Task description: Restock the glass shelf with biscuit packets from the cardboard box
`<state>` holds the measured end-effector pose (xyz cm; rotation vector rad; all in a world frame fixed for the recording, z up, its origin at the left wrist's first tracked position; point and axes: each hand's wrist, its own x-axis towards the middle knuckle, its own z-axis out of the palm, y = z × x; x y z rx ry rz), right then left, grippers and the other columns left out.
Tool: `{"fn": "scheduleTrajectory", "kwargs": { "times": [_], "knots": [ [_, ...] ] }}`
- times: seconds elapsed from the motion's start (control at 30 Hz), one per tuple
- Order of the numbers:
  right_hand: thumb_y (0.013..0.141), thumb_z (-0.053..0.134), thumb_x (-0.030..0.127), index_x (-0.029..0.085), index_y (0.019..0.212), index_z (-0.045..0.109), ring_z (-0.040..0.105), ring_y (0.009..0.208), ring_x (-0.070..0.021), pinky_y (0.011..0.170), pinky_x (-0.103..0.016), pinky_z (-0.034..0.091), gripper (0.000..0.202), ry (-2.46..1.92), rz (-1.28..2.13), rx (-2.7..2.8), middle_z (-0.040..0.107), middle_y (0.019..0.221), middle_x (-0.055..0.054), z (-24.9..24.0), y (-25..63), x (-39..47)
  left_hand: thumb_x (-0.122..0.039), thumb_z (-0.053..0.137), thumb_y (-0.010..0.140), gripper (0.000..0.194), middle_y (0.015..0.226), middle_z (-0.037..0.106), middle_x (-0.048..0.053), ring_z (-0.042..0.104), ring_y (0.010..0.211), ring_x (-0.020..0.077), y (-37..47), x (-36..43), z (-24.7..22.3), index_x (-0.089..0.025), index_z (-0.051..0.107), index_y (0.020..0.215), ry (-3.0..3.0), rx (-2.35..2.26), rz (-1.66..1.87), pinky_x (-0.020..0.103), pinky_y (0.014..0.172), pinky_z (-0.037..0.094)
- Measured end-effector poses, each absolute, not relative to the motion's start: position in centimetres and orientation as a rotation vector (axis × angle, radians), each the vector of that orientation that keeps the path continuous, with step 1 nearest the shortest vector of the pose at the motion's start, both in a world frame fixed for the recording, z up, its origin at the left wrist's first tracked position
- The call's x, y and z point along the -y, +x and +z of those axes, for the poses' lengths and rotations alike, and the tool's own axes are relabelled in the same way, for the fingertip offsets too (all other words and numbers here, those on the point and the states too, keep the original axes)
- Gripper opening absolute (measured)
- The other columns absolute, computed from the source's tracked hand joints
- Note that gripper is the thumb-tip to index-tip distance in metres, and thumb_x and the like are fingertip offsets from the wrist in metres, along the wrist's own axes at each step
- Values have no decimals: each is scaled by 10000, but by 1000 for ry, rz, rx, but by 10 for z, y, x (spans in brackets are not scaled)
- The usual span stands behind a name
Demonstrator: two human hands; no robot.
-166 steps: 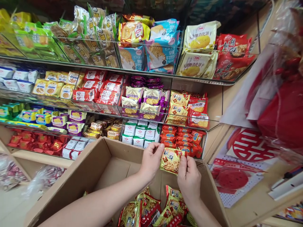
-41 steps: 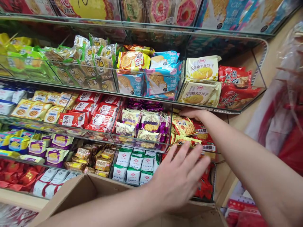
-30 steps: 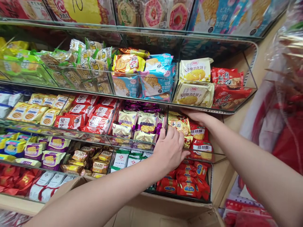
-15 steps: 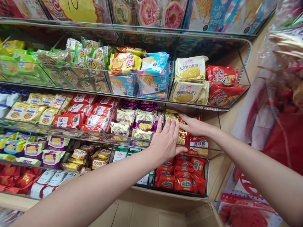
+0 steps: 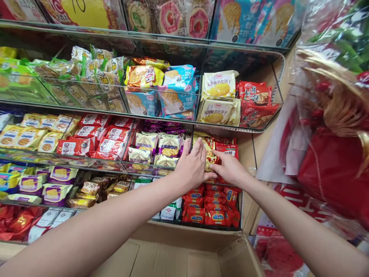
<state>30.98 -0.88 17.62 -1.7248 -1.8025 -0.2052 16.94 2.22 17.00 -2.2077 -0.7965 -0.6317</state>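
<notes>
My left hand point(image 5: 192, 164) lies with fingers stretched out along the left side of the yellow biscuit packets point(image 5: 208, 154), in a bin of the third shelf row from the top. From the right, my right hand point(image 5: 230, 167) has its thumb and fingers at the edge of a yellow packet; part of that grip is hidden. Behind the right hand lie red walnut biscuit packets point(image 5: 227, 149) in the same bin. Cream and purple biscuit packets point(image 5: 170, 145) fill the bin just left of my left hand.
Below the hands, red wrapped packets point(image 5: 216, 217) sit in a low bin. A cardboard box point(image 5: 173, 250) stands open beneath the shelves. Clear dividers and front guards point(image 5: 161, 122) edge the bins. A plastic-wrapped red and gold decoration point(image 5: 331, 165) hangs at the right.
My right hand has drawn back from the top of the packets to the right edge of a yellow one. Red walnut packets behind it show more. The view has shifted slightly.
</notes>
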Motion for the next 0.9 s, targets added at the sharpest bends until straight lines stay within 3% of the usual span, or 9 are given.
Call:
{"fn": "scheduleTrajectory", "kwargs": {
  "times": [0.23,0.37,0.57,0.7,0.9],
  "knots": [
    [750,511,248,74,1226,461,452,1153,-227,984,-365,341,509,-1635,-265,1826,491,1244,-149,176,315,13,-583,359,799,740,1407,278,144,167,1306,295,163,-25,166,-69,293,1326,-2232,768,-643,590,1020,105],
    [778,467,294,109,1166,524,461,1140,-220,967,-380,366,434,-1471,-397,1765,503,1228,-137,172,324,13,-534,358,820,699,1421,255,120,126,1318,290,159,-24,162,-88,249,1346,-2231,753,-669,586,1024,96],
    [777,455,286,57,1168,518,451,1147,-243,981,-392,349,458,-1473,-529,1833,499,1226,-167,162,324,14,-417,433,814,652,1421,249,139,96,1323,296,149,-19,158,-76,257,1341,-2264,746,-644,559,1034,107],
    [809,417,284,82,1129,549,468,1124,-222,974,-361,349,401,-1469,-544,1793,524,1199,-143,171,328,13,-333,479,800,545,1432,231,119,103,1319,319,131,3,155,-167,347,1302,-2340,700,-652,564,1018,143],
    [855,350,241,129,1034,613,526,1052,-214,919,-315,360,338,-1695,-422,1631,604,1099,-107,212,340,-20,-333,393,851,374,1433,236,91,140,1314,314,99,52,129,-241,454,1208,-2550,493,-598,592,977,218]
  ]
}}
